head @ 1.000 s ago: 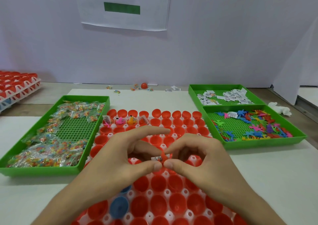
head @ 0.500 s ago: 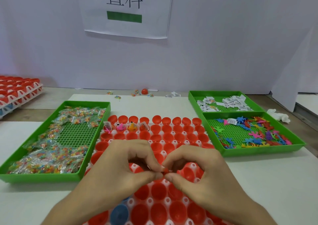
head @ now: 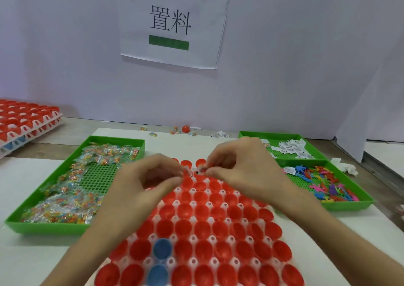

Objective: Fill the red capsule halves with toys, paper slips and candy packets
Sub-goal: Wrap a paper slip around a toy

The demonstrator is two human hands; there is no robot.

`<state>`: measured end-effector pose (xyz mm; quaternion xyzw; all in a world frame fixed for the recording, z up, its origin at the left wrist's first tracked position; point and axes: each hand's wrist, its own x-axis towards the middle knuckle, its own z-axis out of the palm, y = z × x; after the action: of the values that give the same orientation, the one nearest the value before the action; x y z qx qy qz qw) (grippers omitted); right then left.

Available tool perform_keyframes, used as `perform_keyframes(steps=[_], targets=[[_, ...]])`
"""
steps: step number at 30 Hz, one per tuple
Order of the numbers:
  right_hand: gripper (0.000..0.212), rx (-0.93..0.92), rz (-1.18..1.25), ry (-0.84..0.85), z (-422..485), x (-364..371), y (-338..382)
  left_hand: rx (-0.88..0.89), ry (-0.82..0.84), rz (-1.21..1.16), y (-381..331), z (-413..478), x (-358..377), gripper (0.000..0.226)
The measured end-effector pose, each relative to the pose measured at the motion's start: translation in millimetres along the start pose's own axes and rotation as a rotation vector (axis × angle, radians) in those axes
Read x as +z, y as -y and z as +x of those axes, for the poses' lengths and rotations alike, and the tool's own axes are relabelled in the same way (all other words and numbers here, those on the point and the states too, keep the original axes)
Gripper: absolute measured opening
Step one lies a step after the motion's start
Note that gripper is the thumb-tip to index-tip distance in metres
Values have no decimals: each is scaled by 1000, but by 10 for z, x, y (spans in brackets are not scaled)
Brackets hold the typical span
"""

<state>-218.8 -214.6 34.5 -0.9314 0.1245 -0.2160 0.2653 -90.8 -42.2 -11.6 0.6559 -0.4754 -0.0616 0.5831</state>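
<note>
Red capsule halves (head: 201, 224) fill the white holder (head: 193, 261) at centre, open side up. Over its far rows the left hand (head: 148, 183) and right hand (head: 242, 169) meet, thumbs and forefingers clamped on small paper slips (head: 197, 173). Candy packets (head: 65, 207) lie in the left green tray (head: 50, 227), toys (head: 323, 176) in the near right tray (head: 347, 206).

The left grip (head: 146, 183) and right grip (head: 242, 169) are bare hands with slim fingers. The left forearm (head: 96, 242) and right forearm (head: 332, 233) are likewise bare, uncovered right down to the view's lower edge.
</note>
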Motion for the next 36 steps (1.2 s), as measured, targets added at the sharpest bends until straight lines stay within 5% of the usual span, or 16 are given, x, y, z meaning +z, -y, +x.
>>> perform_keyframes(steps=[10, 36], targets=[[10, 165, -246, 240, 718, 293, -464, -188, -536, 277, 587, 138, -590, 17], [18, 316, -94, 311, 728, 416, -552, -222, -543, 235, 644, 135, -652, 14]])
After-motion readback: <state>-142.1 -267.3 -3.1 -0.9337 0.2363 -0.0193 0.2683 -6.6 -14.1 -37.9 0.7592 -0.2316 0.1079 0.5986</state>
